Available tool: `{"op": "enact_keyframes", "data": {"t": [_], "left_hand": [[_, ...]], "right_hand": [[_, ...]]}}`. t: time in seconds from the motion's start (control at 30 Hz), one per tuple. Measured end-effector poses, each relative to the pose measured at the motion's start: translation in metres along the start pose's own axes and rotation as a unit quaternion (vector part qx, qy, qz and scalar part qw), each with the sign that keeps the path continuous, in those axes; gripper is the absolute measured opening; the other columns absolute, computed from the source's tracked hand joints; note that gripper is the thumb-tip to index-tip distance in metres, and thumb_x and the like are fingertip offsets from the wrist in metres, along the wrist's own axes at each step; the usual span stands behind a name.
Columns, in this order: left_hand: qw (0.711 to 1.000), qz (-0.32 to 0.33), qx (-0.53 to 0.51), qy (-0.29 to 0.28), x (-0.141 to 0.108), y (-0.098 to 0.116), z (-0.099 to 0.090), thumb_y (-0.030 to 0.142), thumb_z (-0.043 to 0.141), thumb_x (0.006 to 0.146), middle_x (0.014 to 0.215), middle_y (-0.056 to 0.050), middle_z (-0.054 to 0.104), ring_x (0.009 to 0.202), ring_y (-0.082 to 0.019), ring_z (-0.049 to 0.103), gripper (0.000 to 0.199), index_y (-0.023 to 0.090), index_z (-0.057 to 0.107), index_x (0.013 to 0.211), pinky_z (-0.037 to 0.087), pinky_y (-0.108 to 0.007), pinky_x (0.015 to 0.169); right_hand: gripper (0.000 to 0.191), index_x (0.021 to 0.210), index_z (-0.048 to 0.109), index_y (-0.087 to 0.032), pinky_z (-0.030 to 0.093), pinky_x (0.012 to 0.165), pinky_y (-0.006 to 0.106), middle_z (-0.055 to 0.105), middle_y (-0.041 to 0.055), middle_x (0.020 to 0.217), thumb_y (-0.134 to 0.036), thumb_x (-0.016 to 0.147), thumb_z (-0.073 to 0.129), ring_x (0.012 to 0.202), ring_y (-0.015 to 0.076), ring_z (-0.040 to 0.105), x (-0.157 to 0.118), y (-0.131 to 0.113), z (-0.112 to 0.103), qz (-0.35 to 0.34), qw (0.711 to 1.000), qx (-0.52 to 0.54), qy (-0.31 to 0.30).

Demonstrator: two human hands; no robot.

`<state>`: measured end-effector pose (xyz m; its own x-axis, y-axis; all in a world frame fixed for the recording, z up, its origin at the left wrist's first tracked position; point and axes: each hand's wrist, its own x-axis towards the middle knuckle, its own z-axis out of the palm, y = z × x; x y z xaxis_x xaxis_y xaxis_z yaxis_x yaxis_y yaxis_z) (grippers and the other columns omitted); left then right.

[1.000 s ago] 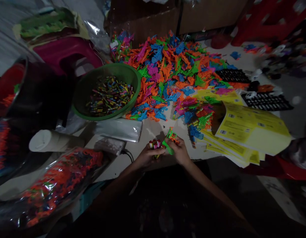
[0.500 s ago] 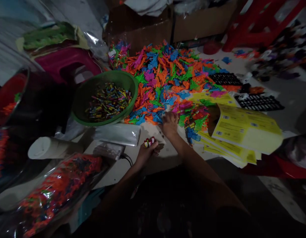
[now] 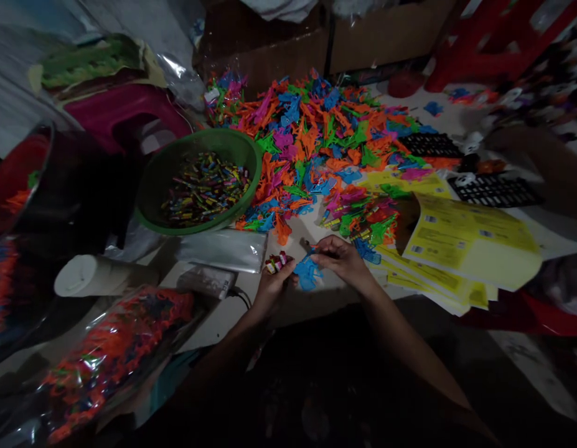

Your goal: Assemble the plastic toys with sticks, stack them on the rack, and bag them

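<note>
My left hand (image 3: 274, 283) is closed around a small bunch of printed rolls (image 3: 276, 262) with red, white and yellow wrapping. Between my hands is a flat blue plastic toy piece (image 3: 307, 274), its exact shape blurred. The fingers of my right hand (image 3: 344, 261) pinch its upper edge, and my left fingertips are close to its other side; whether they touch it I cannot tell. A large heap of orange, green, blue and pink plastic pieces (image 3: 311, 137) lies beyond my hands. More small rolls fill a green basin (image 3: 150, 211) to the left.
Yellow printed sheets (image 3: 470, 242) lie at the right, near black trays (image 3: 498, 190). Another person's arm (image 3: 544, 146) reaches in there. Clear plastic bags (image 3: 223, 249), a white cylinder (image 3: 85, 277) and a filled bag (image 3: 115, 348) are on the left. Cardboard boxes (image 3: 386, 43) stand behind the heap.
My right hand has come back from the heap's near edge with a blue piece, bringing it beside my left hand. My left hand still holds the rolls. Another person's arm has appeared at the right.
</note>
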<state>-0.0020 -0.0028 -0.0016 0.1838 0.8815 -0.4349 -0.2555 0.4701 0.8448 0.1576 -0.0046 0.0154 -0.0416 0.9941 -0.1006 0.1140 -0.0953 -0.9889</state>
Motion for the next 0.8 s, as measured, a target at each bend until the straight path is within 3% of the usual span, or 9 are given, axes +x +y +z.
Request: {"op": "enact_keyframes", "data": {"t": [0.1, 0.23, 0.4, 0.57, 0.67, 0.8], "left_hand": [[0.999, -0.007, -0.036, 0.015, -0.001, 0.002, 0.008, 0.042, 0.072, 0.058, 0.056, 0.004, 0.054, 0.044, -0.006, 0.049, 0.042, 0.015, 0.053, 0.083, 0.037, -0.016, 0.041], [0.998, 0.037, 0.027, 0.036, 0.000, 0.005, 0.000, 0.043, 0.069, 0.060, 0.068, 0.002, 0.062, 0.033, -0.005, 0.044, 0.054, 0.017, 0.047, 0.102, 0.031, -0.017, 0.032], [0.984, 0.020, 0.153, -0.086, -0.005, 0.005, -0.010, 0.043, 0.066, 0.063, 0.052, 0.006, 0.053, 0.030, -0.003, 0.037, 0.039, 0.015, 0.051, 0.085, 0.028, -0.016, 0.031], [0.966, -0.011, 0.207, -0.153, -0.005, 0.008, -0.015, 0.040, 0.066, 0.063, 0.054, 0.005, 0.053, 0.032, -0.003, 0.035, 0.035, 0.016, 0.052, 0.084, 0.028, -0.016, 0.033], [0.956, 0.006, 0.237, -0.170, -0.004, 0.010, -0.016, 0.036, 0.066, 0.064, 0.053, 0.004, 0.053, 0.035, -0.004, 0.037, 0.029, 0.015, 0.055, 0.081, 0.030, -0.017, 0.036], [0.947, 0.075, 0.291, -0.115, -0.004, 0.008, -0.014, 0.025, 0.067, 0.061, 0.061, 0.001, 0.059, 0.052, -0.009, 0.051, 0.020, 0.017, 0.062, 0.078, 0.039, -0.019, 0.051]], "right_hand": [[0.034, 0.064, 0.053, -0.019, 0.041, 0.053, 0.023, 0.053, -0.0035, 0.057, -0.050, 0.063, 0.064, 0.053, 0.0097, 0.047, -0.004, 0.009, 0.017, 0.042, 0.994, 0.085, 0.059], [0.032, 0.073, 0.059, -0.018, 0.043, 0.061, 0.025, 0.058, -0.0016, 0.065, -0.050, 0.068, 0.061, 0.060, 0.0111, 0.052, -0.005, 0.011, 0.023, 0.055, 0.980, 0.125, 0.144], [0.029, 0.076, 0.066, -0.018, 0.044, 0.065, 0.026, 0.063, -0.0002, 0.070, -0.045, 0.068, 0.063, 0.066, 0.0130, 0.056, -0.001, 0.002, 0.014, 0.039, 0.992, 0.120, 0.022], [0.031, 0.079, 0.068, -0.018, 0.044, 0.060, 0.025, 0.065, 0.0003, 0.071, -0.047, 0.069, 0.061, 0.062, 0.0129, 0.057, -0.006, -0.005, 0.006, 0.056, 0.993, 0.105, 0.003], [0.032, 0.071, 0.066, -0.017, 0.042, 0.054, 0.024, 0.062, -0.0012, 0.061, -0.048, 0.066, 0.063, 0.056, 0.0123, 0.054, -0.008, -0.009, 0.003, 0.067, 0.994, 0.084, 0.013], [0.031, 0.064, 0.063, -0.018, 0.040, 0.049, 0.024, 0.060, -0.0015, 0.055, -0.049, 0.063, 0.064, 0.050, 0.0117, 0.050, -0.011, -0.012, 0.007, 0.077, 0.995, 0.051, 0.041]]}}
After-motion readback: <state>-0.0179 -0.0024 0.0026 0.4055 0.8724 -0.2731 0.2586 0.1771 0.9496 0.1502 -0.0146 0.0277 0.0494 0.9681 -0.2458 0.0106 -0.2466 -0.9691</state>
